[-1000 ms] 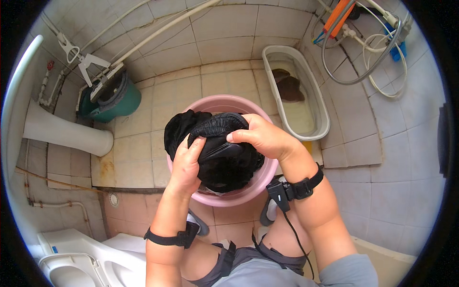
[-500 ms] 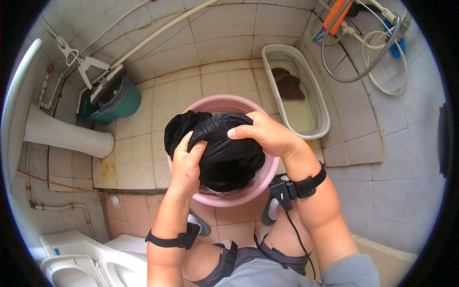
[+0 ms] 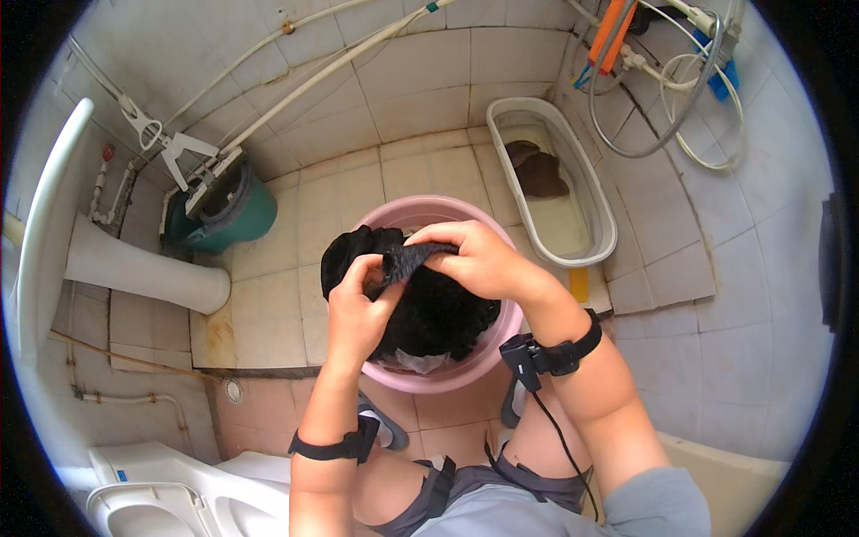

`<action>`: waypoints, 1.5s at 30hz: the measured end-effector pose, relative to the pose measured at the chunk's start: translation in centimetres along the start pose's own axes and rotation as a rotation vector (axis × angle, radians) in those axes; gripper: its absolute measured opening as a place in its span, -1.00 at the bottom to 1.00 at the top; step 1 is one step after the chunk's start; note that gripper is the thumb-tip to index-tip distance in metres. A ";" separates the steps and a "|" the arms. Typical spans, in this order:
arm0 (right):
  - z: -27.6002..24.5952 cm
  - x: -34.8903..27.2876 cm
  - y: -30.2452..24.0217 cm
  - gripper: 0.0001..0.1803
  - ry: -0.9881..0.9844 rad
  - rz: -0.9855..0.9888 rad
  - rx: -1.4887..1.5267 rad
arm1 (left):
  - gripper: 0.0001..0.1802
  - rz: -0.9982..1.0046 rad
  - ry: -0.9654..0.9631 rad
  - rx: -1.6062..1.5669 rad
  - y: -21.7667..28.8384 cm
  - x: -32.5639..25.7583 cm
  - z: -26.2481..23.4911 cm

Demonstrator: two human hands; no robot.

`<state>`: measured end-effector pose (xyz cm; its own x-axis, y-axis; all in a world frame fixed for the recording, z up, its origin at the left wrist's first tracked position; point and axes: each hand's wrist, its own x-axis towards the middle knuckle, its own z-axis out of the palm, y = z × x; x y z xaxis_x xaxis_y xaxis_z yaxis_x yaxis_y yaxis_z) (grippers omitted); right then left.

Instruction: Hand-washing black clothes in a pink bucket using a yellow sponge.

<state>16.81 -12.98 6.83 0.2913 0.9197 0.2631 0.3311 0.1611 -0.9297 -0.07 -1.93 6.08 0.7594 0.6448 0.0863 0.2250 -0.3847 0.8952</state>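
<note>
Left hand point(image 3: 356, 306): pinching the black cloth point(image 3: 438, 313) between thumb and fingers, at the eight o'clock end of a raised, folded edge.
Right hand point(image 3: 477, 258): gripping that edge's two o'clock end, thumb underneath.
Black cloth: bunching beneath both hands, lying inside the pink basin point(image 3: 490, 358).
Pale material point(image 3: 422, 363): showing at the basin's six o'clock.
White tub point(image 3: 578, 179): standing at one o'clock from the basin, holding something brown point(image 3: 540, 173).
Green bucket point(image 3: 248, 219): standing at ten o'clock.
</note>
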 end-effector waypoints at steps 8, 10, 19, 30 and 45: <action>-0.6 -0.6 3.0 -0.55 0.335 -0.060 -0.459 | -0.44 0.087 0.408 0.448 4.0 1.1 -1.9; -1.4 -1.1 4.4 -0.54 0.381 -0.024 -0.484 | -0.41 0.098 0.440 0.452 4.2 1.9 -2.9; -4.2 -4.7 9.1 -0.75 0.582 0.482 -0.820 | -0.46 0.076 0.485 0.285 7.4 4.1 -7.0; -11.6 -6.9 4.5 -0.61 0.519 0.590 0.524 | -0.46 -0.178 0.410 0.408 8.2 4.0 -13.4; -12.2 -9.4 1.6 -0.72 0.305 0.213 0.071 | -0.70 -0.261 0.082 -0.067 10.9 1.0 -12.0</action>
<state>25.61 -25.73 5.98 0.6044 0.7881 0.1167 0.1742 0.0122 -0.9846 -4.18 2.42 21.16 0.6281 0.7690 -0.1186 0.3638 -0.1555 0.9184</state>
